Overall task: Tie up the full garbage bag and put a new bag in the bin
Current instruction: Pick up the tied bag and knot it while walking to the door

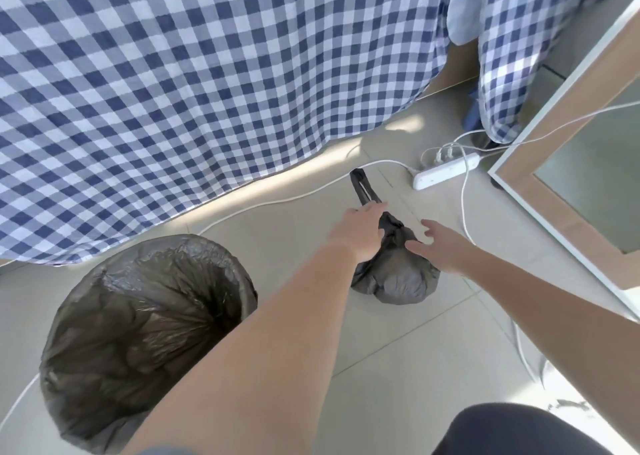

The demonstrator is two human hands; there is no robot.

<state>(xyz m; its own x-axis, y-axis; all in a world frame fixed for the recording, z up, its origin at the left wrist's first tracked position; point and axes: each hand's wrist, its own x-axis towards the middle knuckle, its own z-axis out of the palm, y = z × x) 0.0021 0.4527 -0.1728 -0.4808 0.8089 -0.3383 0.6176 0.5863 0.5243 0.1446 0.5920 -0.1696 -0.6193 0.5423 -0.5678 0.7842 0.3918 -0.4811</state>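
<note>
A full black garbage bag (394,278) sits on the tiled floor at centre right, its neck gathered and a long handle loop (360,186) stretched away from me. My left hand (360,233) grips the bag's neck where that loop starts. My right hand (440,245) rests against the bag's right side with fingers spread, holding nothing. At lower left stands the bin (145,337), lined with a black bag folded over its rim.
A bed covered in blue-and-white checked cloth (207,91) fills the top. A white power strip (446,170) with cables lies on the floor beyond the bag. A framed mirror (568,191) leans at the right. My dark-clothed knee (519,430) shows at bottom right.
</note>
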